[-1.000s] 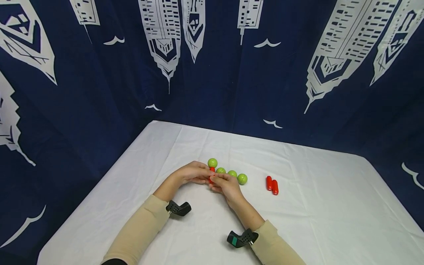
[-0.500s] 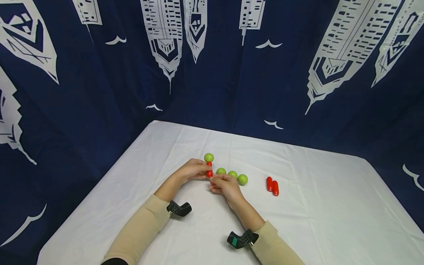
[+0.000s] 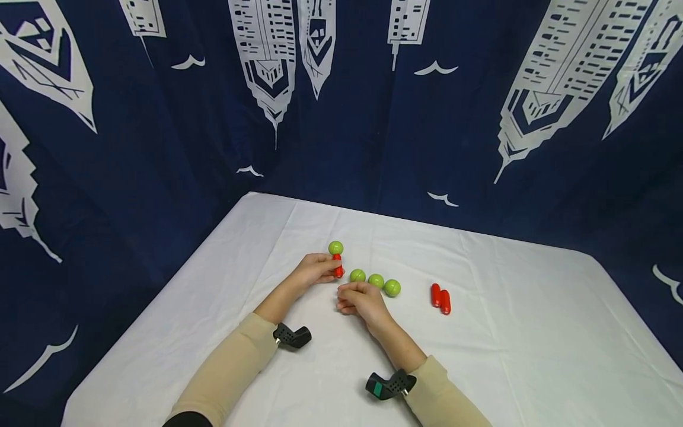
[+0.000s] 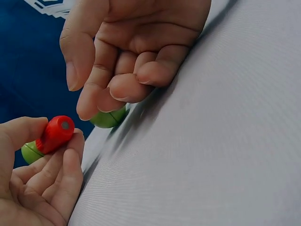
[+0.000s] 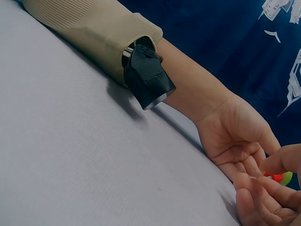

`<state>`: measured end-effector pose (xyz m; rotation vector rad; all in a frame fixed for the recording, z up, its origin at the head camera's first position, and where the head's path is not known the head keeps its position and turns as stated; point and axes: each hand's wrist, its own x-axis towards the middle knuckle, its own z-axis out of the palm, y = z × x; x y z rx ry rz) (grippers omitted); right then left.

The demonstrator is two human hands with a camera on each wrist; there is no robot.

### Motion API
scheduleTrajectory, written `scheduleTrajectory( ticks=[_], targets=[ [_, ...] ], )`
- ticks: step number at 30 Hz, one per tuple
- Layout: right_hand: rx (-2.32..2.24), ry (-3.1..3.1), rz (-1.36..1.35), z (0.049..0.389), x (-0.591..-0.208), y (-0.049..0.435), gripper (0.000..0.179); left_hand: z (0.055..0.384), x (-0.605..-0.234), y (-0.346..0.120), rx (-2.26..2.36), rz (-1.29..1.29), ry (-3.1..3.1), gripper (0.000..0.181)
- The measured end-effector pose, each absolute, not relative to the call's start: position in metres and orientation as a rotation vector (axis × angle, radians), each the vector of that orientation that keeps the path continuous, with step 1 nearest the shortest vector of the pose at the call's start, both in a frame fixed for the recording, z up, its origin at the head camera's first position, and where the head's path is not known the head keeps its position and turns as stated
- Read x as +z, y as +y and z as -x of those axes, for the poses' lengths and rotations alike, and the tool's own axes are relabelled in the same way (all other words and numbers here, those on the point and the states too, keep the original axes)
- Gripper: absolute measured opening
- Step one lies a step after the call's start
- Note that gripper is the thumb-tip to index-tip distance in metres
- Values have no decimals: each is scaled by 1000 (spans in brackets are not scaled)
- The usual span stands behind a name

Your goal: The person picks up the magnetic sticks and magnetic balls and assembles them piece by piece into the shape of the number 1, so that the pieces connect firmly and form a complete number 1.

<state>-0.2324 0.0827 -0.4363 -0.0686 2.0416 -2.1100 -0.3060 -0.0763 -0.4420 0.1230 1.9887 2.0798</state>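
Note:
My left hand (image 3: pixel 316 270) pinches a short red rod (image 3: pixel 338 273) between thumb and fingers. A green ball (image 3: pixel 335 248) sits against the rod's far end. In the left wrist view, a small grey disc shows in the near end of the red rod (image 4: pixel 56 134). Just nearer and to the right, my right hand (image 3: pixel 365 300) hangs with loosely curled fingers and nothing visible in them. Thumb and forefinger of that right hand (image 4: pixel 136 52) stand apart in the left wrist view. Behind it lie three green balls (image 3: pixel 392 288) in a slanting row.
Two red rods (image 3: pixel 440 299) lie side by side on the white cloth (image 3: pixel 512 332), right of the balls. A dark blue printed curtain (image 3: pixel 363 136) hangs behind the table. Black wrist cameras (image 3: pixel 392 384) stick out from both sleeves.
Both hands were together at the red rod. The left hand has since shifted away and slightly back with rod and ball, and the right fingers no longer touch the rod.

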Motion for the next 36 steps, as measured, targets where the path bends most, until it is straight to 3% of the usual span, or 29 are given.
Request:
scheduleTrajectory(
  ticks=[24,29,36],
  targets=[
    [-2150,2318,103,250,-392,124,26,306,-440,-79,2026,-144,2007,26],
    [-1841,2715,321,262,-389,130,25,306,-437,-80,2010,-142,2023,27],
    [-1249,2992,538,271,-397,128,45,307,-444,-78,2028,-148,1991,23]
  ],
)
